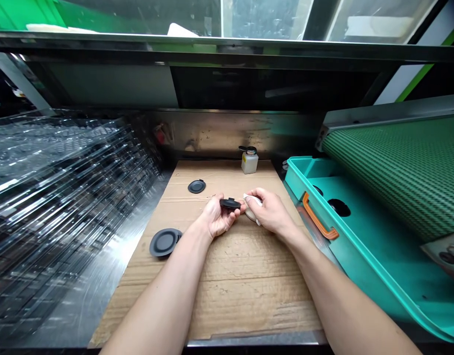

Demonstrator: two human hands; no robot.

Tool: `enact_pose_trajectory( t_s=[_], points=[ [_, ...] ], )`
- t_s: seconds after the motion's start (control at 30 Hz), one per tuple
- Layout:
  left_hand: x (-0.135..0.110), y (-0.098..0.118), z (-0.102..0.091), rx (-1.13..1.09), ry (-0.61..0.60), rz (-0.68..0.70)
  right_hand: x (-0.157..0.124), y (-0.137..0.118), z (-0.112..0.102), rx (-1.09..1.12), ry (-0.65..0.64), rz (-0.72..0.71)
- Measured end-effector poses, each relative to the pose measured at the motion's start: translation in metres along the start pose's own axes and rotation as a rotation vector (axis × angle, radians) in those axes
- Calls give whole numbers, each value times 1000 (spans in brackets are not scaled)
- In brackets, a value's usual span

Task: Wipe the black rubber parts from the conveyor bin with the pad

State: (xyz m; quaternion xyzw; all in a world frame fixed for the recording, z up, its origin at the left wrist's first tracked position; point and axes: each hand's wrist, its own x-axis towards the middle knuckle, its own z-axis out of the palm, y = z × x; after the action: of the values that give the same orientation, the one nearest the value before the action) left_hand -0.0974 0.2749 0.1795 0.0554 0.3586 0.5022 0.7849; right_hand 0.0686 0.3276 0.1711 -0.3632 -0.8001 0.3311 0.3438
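Observation:
Between the fingers of my left hand (220, 217) is a small black round lid (230, 203), tilted almost edge-on, with a tab at its rim. Close beside it, my right hand (268, 209) pinches a folded white cloth (253, 200). Under the right fingers lies a pale round piece (250, 214), mostly hidden. On the cardboard sheet (249, 286), a larger black lid (165, 242) rests left of my left forearm. Farther back lies another small black lid (196, 186). The lid and the cloth appear slightly apart.
A white pump bottle (249, 161) stands at the cardboard's back edge. Stacked clear plastic trays (64, 212) fill the left. To the right, a turquoise bin (363, 266) with an orange handle (319, 217) holds black round pieces below a green conveyor belt (407, 162).

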Motion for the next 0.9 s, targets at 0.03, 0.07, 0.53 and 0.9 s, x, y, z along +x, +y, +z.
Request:
enact_pose_trajectory(
  t_s=[0.03, 0.07, 0.53, 0.9],
  points=[
    [1, -1, 1, 25, 13, 6, -1, -1, 0, 5, -18, -22],
    [2, -3, 2, 61, 28, 15, -1, -2, 0, 4, -33, -42],
    [11, -34, 16, 628, 210, 276, -2, -7, -5, -500, -141, -265],
    [13, -43, 18, 688, 292, 379, -6, -19, -4, -738, -180, -151]
  ],
)
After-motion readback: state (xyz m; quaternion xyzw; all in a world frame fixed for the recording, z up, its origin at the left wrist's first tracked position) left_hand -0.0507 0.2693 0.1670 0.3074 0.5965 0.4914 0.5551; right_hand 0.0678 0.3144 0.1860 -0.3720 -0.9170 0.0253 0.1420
